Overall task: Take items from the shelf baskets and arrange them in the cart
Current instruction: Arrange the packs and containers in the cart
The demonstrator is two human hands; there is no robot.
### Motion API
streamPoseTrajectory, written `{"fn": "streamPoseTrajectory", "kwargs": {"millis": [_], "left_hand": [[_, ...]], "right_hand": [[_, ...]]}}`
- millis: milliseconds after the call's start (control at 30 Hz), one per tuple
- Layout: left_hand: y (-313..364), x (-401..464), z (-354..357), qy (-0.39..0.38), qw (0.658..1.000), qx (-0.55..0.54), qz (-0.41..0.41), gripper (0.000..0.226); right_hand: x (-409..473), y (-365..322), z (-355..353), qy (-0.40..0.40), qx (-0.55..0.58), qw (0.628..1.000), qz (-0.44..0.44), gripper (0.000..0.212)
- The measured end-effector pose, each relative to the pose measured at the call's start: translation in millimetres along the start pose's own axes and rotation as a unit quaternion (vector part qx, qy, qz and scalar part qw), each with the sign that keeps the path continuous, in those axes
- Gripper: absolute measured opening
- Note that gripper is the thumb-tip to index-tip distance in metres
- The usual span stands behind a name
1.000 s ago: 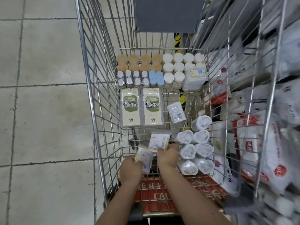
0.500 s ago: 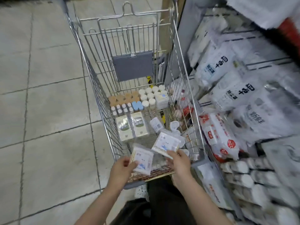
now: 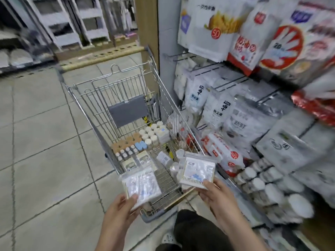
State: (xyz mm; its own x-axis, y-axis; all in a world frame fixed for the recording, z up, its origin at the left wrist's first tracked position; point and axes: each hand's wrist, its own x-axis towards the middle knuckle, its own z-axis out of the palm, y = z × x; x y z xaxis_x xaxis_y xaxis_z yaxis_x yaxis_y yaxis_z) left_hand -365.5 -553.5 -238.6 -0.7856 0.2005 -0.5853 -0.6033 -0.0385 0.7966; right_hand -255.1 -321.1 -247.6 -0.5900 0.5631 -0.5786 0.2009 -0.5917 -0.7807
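Note:
The wire shopping cart (image 3: 82,98) stands ahead of me beside the shelf. On its floor lie rows of small bottles (image 3: 150,134), two flat boxes (image 3: 136,161) and white rolls. My left hand (image 3: 120,210) pinches a clear packet of cotton swabs (image 3: 140,185) above the cart's near left corner. My right hand (image 3: 214,194) holds a second clear swab packet (image 3: 197,169) by its lower edge, over the cart's near right side.
Shelf baskets on the right hold white bagged goods (image 3: 215,107), a red and white pack (image 3: 223,153) and several white rolls (image 3: 272,192). Hanging glove packs (image 3: 282,40) fill the top right. Tiled floor (image 3: 39,151) stretches to the left, with more shelving far behind.
Both hands have risen out of the cart with their packets and spread apart. My view has lifted from the cart's inside to the whole cart and the shelf.

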Motion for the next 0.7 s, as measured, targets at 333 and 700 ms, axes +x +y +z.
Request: {"fn": "streamPoseTrajectory", "kwargs": {"millis": [333,700], "left_hand": [[38,-22,41,-0.099,0.993,0.046,0.043,0.041],[-28,-140,214,-0.297,0.943,0.144,0.049,0.008]], "right_hand": [[-64,-43,-68,0.038,0.037,0.993,-0.110,0.036],[-200,-44,-278,0.204,0.103,0.963,-0.142,0.042]]}}
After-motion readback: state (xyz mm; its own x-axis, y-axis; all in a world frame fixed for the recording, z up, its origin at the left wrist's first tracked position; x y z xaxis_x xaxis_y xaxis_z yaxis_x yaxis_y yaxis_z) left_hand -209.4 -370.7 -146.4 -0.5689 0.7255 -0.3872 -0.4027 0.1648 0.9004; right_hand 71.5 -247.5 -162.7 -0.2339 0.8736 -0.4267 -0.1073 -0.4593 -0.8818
